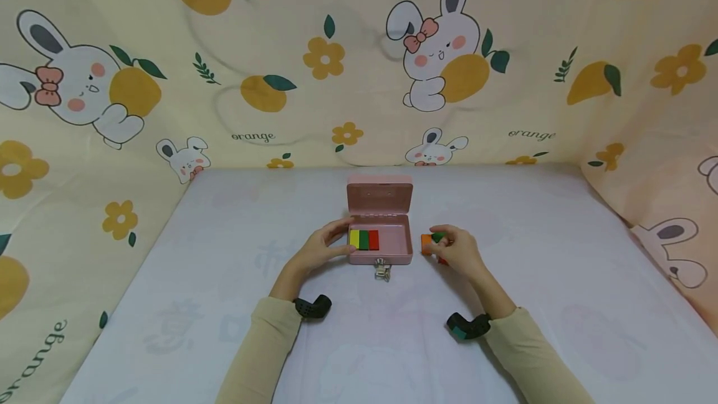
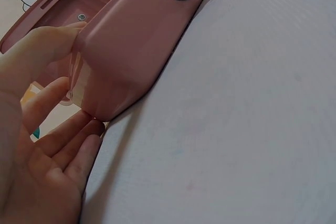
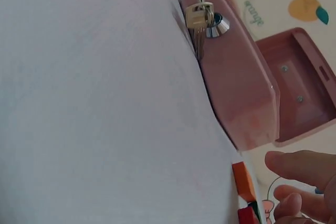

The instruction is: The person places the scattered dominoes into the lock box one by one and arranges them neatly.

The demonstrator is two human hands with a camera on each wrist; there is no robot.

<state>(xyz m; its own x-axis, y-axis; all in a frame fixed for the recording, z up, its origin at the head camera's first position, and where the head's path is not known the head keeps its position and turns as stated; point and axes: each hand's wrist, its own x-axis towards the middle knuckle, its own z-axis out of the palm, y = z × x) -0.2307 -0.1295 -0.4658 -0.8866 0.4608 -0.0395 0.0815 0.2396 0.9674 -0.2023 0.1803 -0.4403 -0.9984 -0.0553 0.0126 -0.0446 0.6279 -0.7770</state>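
A pink metal cash box (image 1: 381, 260) stands with its lid (image 1: 379, 198) raised. Inside, along its left part, lie a yellow block (image 1: 354, 239), a green block (image 1: 364, 240) and a red block (image 1: 373, 240) side by side. My left hand (image 1: 322, 248) holds the box's left end, thumb near the front corner and fingers along the side. Right of the box, my right hand (image 1: 457, 251) hovers over loose blocks, its fingers bent and apart above them. An orange block (image 3: 243, 181) and a red block (image 3: 247, 215) show there, with a green block (image 1: 439, 237) partly covered by the fingers.
Keys (image 3: 199, 19) hang from the lock on the box's front. White cloth (image 1: 387, 341) covers the table. A printed curtain with rabbits and oranges (image 1: 359, 111) stands behind and at both sides.
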